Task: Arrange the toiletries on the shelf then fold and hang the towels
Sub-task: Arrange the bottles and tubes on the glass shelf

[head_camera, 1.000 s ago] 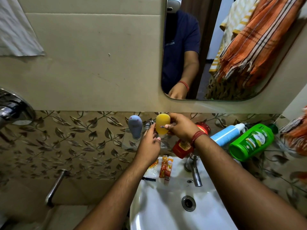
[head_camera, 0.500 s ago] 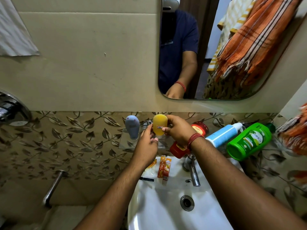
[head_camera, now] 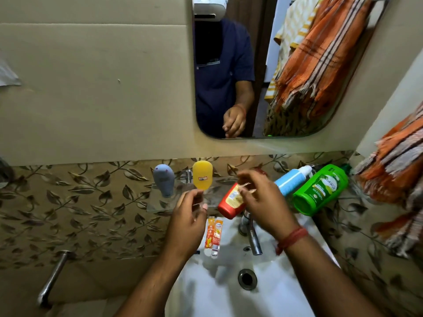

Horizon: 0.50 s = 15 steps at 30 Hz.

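Observation:
A yellow bottle point(head_camera: 202, 177) stands cap-down on the glass shelf point(head_camera: 158, 205), beside a grey bottle point(head_camera: 163, 179). My left hand point(head_camera: 188, 217) hovers just below the yellow bottle with its fingers loosely curled and nothing in them. To the right, my right hand point(head_camera: 263, 197) is blurred, its fingers relaxed and apart from the bottle. It partly covers a red bottle point(head_camera: 230, 202) that lies tilted. A blue and white bottle point(head_camera: 289, 183) and a green bottle point(head_camera: 320, 189) lie on their sides further right. An orange striped towel point(head_camera: 393, 163) hangs at the right edge.
Two small orange tubes point(head_camera: 214, 234) lie on the rim of the white sink point(head_camera: 229, 296), left of the metal tap point(head_camera: 254, 239). A mirror point(head_camera: 286, 65) above reflects more towels. A metal pipe point(head_camera: 53, 277) sticks out of the wall low on the left.
Both hands have let go of the yellow bottle, which now stands alone on the shelf. My left hand dropped slightly and my right hand drew back to the right.

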Each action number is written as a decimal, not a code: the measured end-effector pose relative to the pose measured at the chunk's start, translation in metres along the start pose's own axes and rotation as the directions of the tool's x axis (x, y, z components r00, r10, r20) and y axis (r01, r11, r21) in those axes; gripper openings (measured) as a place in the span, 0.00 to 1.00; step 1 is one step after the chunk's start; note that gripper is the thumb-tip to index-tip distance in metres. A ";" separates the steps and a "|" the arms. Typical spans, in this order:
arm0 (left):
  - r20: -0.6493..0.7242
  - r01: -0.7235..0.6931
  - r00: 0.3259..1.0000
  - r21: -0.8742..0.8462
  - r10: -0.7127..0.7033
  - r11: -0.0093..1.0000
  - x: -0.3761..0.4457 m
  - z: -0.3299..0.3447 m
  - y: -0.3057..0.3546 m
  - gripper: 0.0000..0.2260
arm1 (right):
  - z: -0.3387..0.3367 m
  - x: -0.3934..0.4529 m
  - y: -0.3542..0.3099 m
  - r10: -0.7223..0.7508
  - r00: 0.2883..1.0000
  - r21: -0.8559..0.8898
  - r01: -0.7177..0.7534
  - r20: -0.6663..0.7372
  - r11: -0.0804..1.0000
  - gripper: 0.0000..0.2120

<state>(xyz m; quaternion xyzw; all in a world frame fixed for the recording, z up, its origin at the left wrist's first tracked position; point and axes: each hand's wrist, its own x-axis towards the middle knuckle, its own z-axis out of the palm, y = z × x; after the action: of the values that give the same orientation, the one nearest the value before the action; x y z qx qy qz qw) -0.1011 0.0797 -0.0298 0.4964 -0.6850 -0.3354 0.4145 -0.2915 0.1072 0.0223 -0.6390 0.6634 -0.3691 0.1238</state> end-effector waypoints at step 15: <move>0.193 0.118 0.976 -0.067 -0.104 0.991 0.011 0.040 0.018 0.16 | 0.048 -0.024 0.034 -0.045 0.999 -0.326 0.050 0.023 0.944 0.27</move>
<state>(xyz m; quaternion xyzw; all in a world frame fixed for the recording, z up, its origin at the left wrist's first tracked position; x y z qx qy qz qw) -0.1459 0.0762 -0.0286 0.4832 -0.6787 -0.4302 0.3474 -0.2834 0.1109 -0.0403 -0.6692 0.6988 -0.2523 0.0125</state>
